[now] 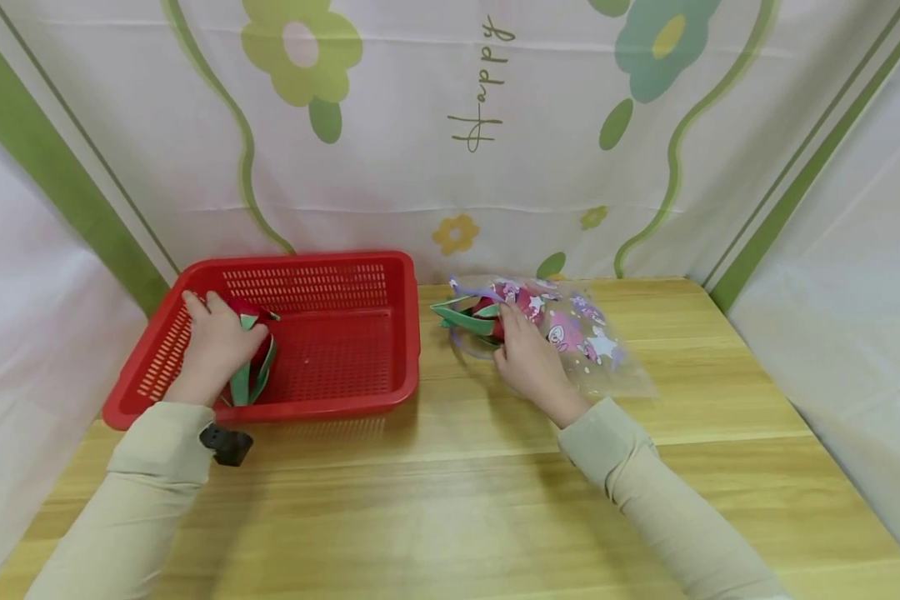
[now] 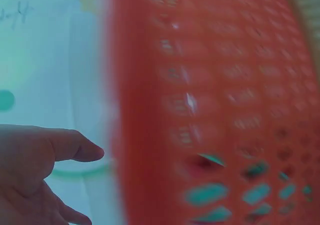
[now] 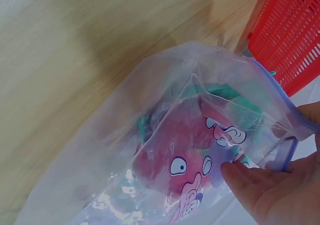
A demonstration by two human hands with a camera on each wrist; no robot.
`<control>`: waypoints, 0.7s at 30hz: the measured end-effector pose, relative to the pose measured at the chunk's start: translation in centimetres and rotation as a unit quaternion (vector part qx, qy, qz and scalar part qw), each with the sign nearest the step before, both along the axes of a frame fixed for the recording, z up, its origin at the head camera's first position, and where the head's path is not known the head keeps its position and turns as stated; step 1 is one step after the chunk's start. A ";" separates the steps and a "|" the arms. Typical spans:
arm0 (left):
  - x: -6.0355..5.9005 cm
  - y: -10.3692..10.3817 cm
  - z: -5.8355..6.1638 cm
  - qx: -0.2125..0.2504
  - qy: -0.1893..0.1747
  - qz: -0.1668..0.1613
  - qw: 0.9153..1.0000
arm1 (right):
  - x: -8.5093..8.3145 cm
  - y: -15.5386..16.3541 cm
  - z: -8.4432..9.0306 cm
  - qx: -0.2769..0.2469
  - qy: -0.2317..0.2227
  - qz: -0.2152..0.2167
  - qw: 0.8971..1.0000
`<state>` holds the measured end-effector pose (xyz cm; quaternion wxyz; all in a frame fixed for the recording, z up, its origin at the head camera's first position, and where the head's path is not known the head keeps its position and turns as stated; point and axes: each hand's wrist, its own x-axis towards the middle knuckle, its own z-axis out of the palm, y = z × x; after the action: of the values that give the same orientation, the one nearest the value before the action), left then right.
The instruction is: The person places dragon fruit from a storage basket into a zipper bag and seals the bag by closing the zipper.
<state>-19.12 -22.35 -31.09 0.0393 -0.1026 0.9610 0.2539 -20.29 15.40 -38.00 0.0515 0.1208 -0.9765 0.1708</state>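
My left hand (image 1: pixel 217 346) is inside the left part of a red plastic basket (image 1: pixel 408 333), over a red soft toy with green leaf-like flaps (image 1: pixel 261 375). In the left wrist view its thumb and a finger are spread apart beside the basket's slotted wall (image 2: pixel 225 85). My right hand (image 1: pixel 528 362) grips the mouth of a clear zip bag (image 1: pixel 615 367) printed with cartoons and stars. A second red toy with green flaps (image 1: pixel 465 319) lies at that mouth, partly inside. In the right wrist view, the thumb presses the bag near its purple zip edge (image 3: pixel 275 92).
The basket and bag lie on a wooden table (image 1: pixel 450 517). Behind them hangs a white curtain (image 1: pixel 412 125) with printed flowers, and white cloth also closes off both sides. A small black device (image 1: pixel 227 445) sits at my left wrist.
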 end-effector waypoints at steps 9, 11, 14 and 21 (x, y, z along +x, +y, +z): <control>0.2 -2.4 -2.4 -0.036 -0.036 0.015 0.999 | -0.1 0.1 -0.3 -0.005 0.002 0.004 1.000; 0.2 -2.9 -3.0 -0.043 -0.043 0.011 0.998 | -0.1 0.1 -0.3 -0.005 0.003 0.005 1.000; 0.3 -3.3 -3.8 -0.032 -0.061 0.022 0.997 | 0.0 0.2 -0.3 -0.007 0.002 0.009 1.000; 0.1 -3.2 -4.8 -0.010 -0.081 0.030 0.996 | 0.0 0.3 -0.3 -0.008 0.003 0.013 1.000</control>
<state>-18.99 -25.59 -35.93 0.1088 -0.1517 0.9537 0.2360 -20.33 15.66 -38.28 0.0535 0.1335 -0.9733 0.1788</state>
